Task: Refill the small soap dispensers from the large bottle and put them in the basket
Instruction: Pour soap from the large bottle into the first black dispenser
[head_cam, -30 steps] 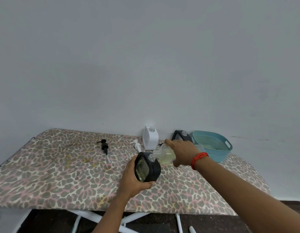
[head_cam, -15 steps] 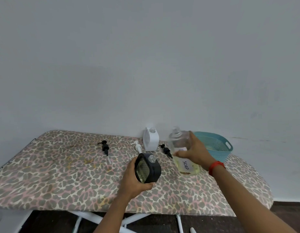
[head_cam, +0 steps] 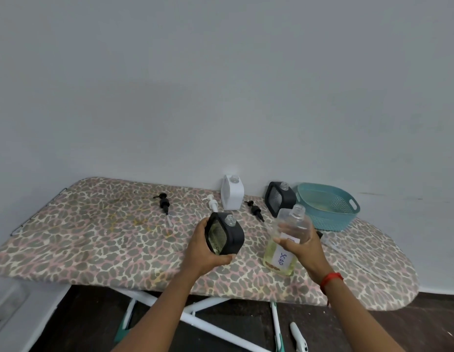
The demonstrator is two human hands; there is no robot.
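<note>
My left hand [head_cam: 203, 250] grips a black square soap dispenser [head_cam: 224, 236], uncapped and part filled with yellowish soap, above the ironing board [head_cam: 99, 240]. My right hand [head_cam: 306, 246] holds the large clear bottle [head_cam: 284, 246] labelled SOAP, upright with its base on the board and its neck open. A white dispenser [head_cam: 232, 195] and a second black dispenser [head_cam: 279, 198] stand uncapped at the back by the wall. The teal basket [head_cam: 327, 209] sits at the back right and holds no dispenser.
Loose pump heads lie on the leopard-print cover: a black one [head_cam: 164, 204] at left, a white one [head_cam: 212, 203] behind the held dispenser, another black one [head_cam: 255, 210] near the white dispenser. The board's white legs [head_cam: 195, 316] show below.
My right hand has tipped the large bottle back from pouring into the held dispenser to upright, then lowered it to the board on the right. My left hand has kept the dispenser almost still.
</note>
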